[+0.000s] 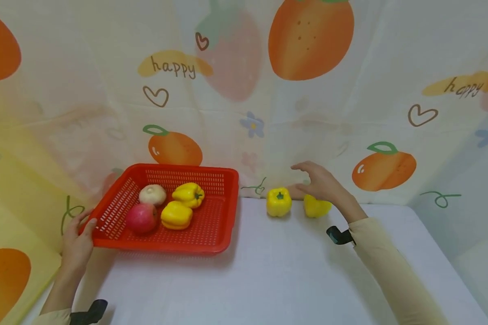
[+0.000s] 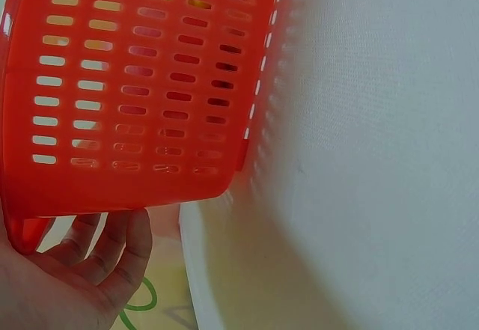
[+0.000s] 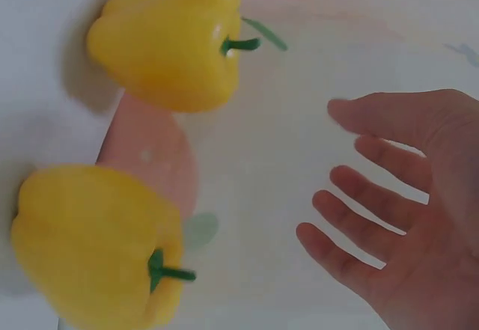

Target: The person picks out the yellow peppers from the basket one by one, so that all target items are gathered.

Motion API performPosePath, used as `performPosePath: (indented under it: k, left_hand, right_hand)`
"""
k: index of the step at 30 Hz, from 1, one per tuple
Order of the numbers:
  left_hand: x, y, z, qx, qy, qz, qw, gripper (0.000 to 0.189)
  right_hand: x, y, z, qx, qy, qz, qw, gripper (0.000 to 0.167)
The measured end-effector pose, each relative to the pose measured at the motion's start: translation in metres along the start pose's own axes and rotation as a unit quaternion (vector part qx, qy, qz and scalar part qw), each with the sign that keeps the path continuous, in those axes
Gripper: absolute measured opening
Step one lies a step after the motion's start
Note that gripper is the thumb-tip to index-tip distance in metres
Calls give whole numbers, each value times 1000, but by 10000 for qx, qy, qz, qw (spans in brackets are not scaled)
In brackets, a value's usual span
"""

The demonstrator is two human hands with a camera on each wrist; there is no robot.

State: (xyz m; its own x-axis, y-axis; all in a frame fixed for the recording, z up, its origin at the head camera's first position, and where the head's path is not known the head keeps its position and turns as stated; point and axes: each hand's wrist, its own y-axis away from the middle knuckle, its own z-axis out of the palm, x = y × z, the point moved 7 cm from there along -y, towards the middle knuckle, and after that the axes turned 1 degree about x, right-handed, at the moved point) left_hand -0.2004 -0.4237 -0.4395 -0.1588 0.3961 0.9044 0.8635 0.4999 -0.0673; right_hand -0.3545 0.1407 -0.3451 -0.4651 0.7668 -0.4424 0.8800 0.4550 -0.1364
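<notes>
My left hand (image 1: 77, 239) grips the left end of a red plastic basket (image 1: 162, 245), thumb over the rim and fingers under it in the left wrist view. Inside lie a white onion-like bulb (image 1: 152, 195), a pinkish-red pomegranate (image 1: 142, 218) and two yellow bell peppers, one behind (image 1: 188, 195) and one in front (image 1: 176, 215). On the table to the basket's right stand two more: a yellow bell pepper (image 1: 279, 202) and a second bell pepper (image 1: 316, 206), partly hidden by my right hand (image 1: 321, 183). That hand hovers over them, fingers apart and holding nothing.
A white cloth covers the table (image 1: 268, 280). Close behind the basket and peppers hangs a fruit-printed curtain (image 1: 236, 135), which also runs along the left and right sides. Each wrist wears a black camera mount, the right one (image 1: 339, 235) close to the farther pepper.
</notes>
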Motion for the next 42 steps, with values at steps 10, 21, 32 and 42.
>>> performPosePath:
  k: [10,21,32,42]
  left_hand:
    - [4,3,3,-42,-16,132,9999,51]
    - [3,2,2,62,43,94,9999,50]
    - [3,2,1,57,414,169,9990,47]
    - [4,2,1,64,143,181,9997,49]
  right_hand:
    - [-40,-19,13,48,-224,-411,9989,52]
    - [-76,-36,41,43,-697,-628,9956,51]
    - [-124,-39,46,-58,-1049,-1164,9876,51]
    - [-153,-53,69,-423,-1085,-1003,9881,55]
